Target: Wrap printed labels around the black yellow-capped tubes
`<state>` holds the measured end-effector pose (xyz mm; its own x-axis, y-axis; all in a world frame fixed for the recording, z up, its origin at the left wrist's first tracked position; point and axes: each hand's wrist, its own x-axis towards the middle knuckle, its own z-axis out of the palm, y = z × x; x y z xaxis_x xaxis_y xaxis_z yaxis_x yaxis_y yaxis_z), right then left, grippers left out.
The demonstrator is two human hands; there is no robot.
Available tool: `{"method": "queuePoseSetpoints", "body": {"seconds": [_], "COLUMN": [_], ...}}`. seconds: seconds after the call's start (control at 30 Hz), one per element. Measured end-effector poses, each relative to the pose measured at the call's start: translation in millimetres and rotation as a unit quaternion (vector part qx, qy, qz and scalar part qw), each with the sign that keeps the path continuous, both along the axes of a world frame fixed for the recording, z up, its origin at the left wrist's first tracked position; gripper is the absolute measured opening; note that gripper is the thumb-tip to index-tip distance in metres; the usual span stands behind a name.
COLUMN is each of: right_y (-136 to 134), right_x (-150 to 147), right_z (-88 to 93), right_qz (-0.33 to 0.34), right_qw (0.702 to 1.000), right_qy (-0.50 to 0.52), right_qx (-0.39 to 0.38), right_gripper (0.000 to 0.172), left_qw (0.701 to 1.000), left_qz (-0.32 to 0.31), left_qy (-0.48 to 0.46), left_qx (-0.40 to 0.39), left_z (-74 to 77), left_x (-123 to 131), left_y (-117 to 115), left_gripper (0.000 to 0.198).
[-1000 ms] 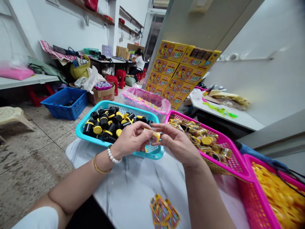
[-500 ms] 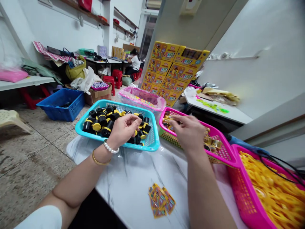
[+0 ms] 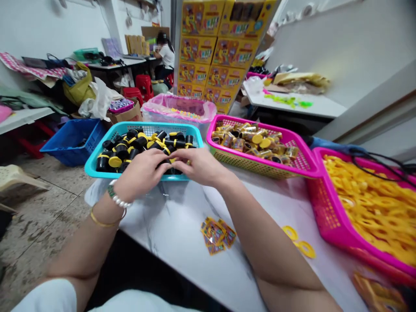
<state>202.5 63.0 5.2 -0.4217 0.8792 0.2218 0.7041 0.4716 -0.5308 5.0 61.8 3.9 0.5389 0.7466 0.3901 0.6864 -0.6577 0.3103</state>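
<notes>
My left hand [image 3: 141, 173] and my right hand [image 3: 199, 167] meet at the front rim of a turquoise basket [image 3: 97, 170] filled with black containers with yellow lids [image 3: 126, 147]. Both hands have curled fingers. The left hand's fingers close on a black container between the two hands; what the right hand's fingertips pinch is hidden. On my left wrist are a pearl bracelet and a gold bangle. A small pile of yellow stickers [image 3: 216, 234] lies on the white marble table [image 3: 175, 216] near my right forearm.
A pink basket [image 3: 260, 167] of gold-wrapped containers stands to the right, then another pink basket [image 3: 325, 216] of yellow rings. Two loose yellow rings [image 3: 299, 243] lie on the table. Behind are stacked yellow boxes [image 3: 211, 52], a blue crate [image 3: 69, 138] and a seated person [image 3: 164, 54].
My right hand left the pink basket and came back to meet my left hand at the turquoise basket's front edge. The camera tilted down and right, so two yellow rings now show.
</notes>
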Motion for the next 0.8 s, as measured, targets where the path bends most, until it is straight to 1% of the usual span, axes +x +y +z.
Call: {"method": "queuePoseSetpoints", "body": {"seconds": [0.03, 0.1, 0.13, 0.17, 0.2, 0.27, 0.3, 0.37, 0.47, 0.53, 0.6, 0.63, 0.67, 0.7, 0.73, 0.77, 0.8], "right_y": [-1, -1, 0, 0, 1, 2, 2, 2, 3, 5, 9, 10, 12, 13, 14, 14, 13], "right_x": [-9, -21, -25, -26, -26, -23, -22, -19, -17, -16, -13, -11, -8, -4, 0, 3, 6], "right_z": [-2.0, -6.4, -8.3, -9.7, -10.4, -10.0, -9.2, -7.6, -8.1, -10.3, -11.6, -11.1, -9.6, -7.2, -4.1, -0.5, 3.0], "right_qz": [0.018, 0.034, 0.037, 0.036, 0.031, 0.012, 0.002, -0.012, -0.01, -0.008, -0.017, -0.022, -0.023, -0.018, -0.007, 0.009, 0.025], "right_qw": [1.0, 0.999, 0.999, 0.999, 0.999, 0.999, 0.999, 0.997, 0.996, 0.995, 0.983, 0.965, 0.936, 0.893, 0.842, 0.791, 0.749], "right_qy": [-0.006, -0.023, -0.025, -0.018, -0.005, 0.021, 0.031, 0.039, 0.045, 0.074, 0.161, 0.232, 0.315, 0.401, 0.478, 0.539, 0.58], "right_qx": [-0.011, -0.015, -0.014, -0.014, -0.017, -0.034, -0.044, -0.062, -0.07, -0.07, -0.091, -0.119, -0.158, -0.204, -0.249, -0.288, -0.32], "right_gripper": [0.022, 0.023, 0.023, 0.022, 0.02, 0.017, 0.016, 0.019, 0.02, 0.017, 0.02, 0.023, 0.026, 0.028, 0.03, 0.03, 0.031], "left_qw": [0.998, 0.984, 0.976, 0.976, 0.983, 0.987, 0.985, 0.981, 0.977, 0.978, 0.981, 0.982, 0.982, 0.981, 0.978, 0.975, 0.972], "left_qz": [0.025, 0.076, 0.077, 0.054, 0.005, -0.098, -0.118, -0.117, -0.092, -0.092, -0.096, -0.096, -0.09, -0.078, -0.06, -0.038, -0.015], "left_qy": [-0.041, -0.135, -0.172, -0.183, -0.172, -0.117, -0.092, -0.025, 0.046, 0.037, -0.019, -0.059, -0.103, -0.143, -0.178, -0.204, -0.225], "left_qx": [0.03, 0.083, 0.107, 0.103, 0.068, -0.042, -0.09, -0.154, -0.185, -0.186, -0.169, -0.152, -0.131, -0.108, -0.088, -0.075, -0.07], "left_z": [-2.2, -10.4, -16.4, -23.6, -31.6, -48.4, -56.3, -69.3, -80.8, -84.2, -83.8, -81.5, -77.5, -71.6, -64.0, -55.2, -45.7], "left_x": [-2, -1, 2, 7, 15, 33, 42, 60, 78, 82, 78, 73, 67, 60, 52, 45, 37], "left_y": [-12, -41, -56, -70, -82, -100, -105, -109, -106, -104, -103, -102, -101, -99, -96, -92, -88], "left_gripper": [0.026, 0.022, 0.019, 0.017, 0.016, 0.015, 0.015, 0.018, 0.011, 0.012, 0.015, 0.015, 0.014, 0.013, 0.011, 0.009, 0.008]}}
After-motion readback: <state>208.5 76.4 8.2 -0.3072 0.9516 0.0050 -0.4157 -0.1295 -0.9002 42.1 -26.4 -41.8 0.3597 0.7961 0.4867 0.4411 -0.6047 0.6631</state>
